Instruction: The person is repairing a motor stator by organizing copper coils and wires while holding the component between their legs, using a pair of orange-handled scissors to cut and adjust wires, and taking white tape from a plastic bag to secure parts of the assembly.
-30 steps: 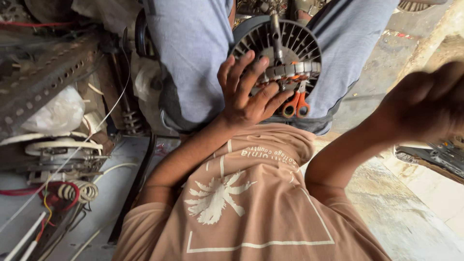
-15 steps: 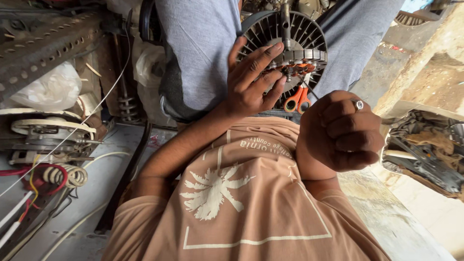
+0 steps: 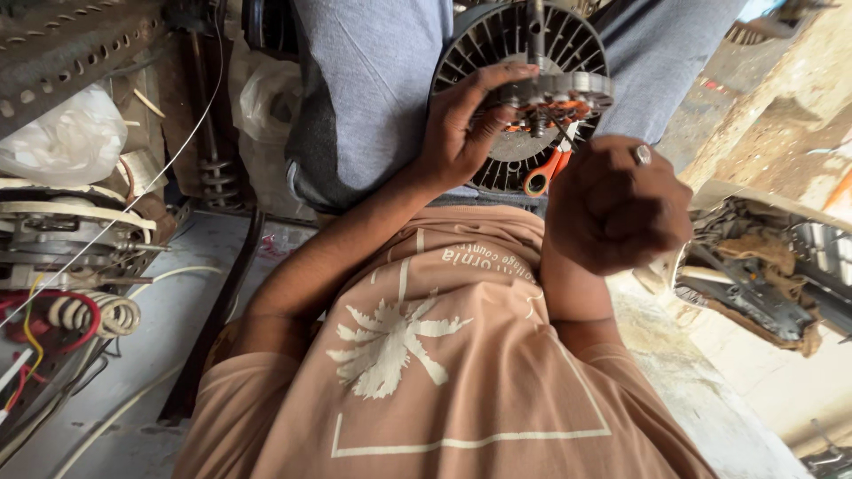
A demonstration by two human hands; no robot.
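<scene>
My left hand (image 3: 461, 129) grips a small metal stator ring with orange windings (image 3: 557, 96), thumb and fingers curled over its rim. The ring sits on a round dark finned motor housing (image 3: 497, 44) resting in my lap, with a steel shaft (image 3: 535, 25) sticking up. My right hand (image 3: 614, 208) is a closed fist with a ring on one finger, just right of and below the stator. A thin dark strand runs from the stator toward the fist; whether the fist pinches it is hidden. Orange-handled scissors (image 3: 543, 174) lie against the housing between my hands.
At the left stand a perforated metal rack (image 3: 71, 44), a white plastic bag (image 3: 62, 142), a motor part with coiled white wire (image 3: 89, 312) and red wires. A torn box of metal scrap (image 3: 754, 275) lies at the right on the concrete floor.
My right hand has swung in from the far right and now sits as a fist beside the stator. My left hand has shifted its fingers onto the stator's rim.
</scene>
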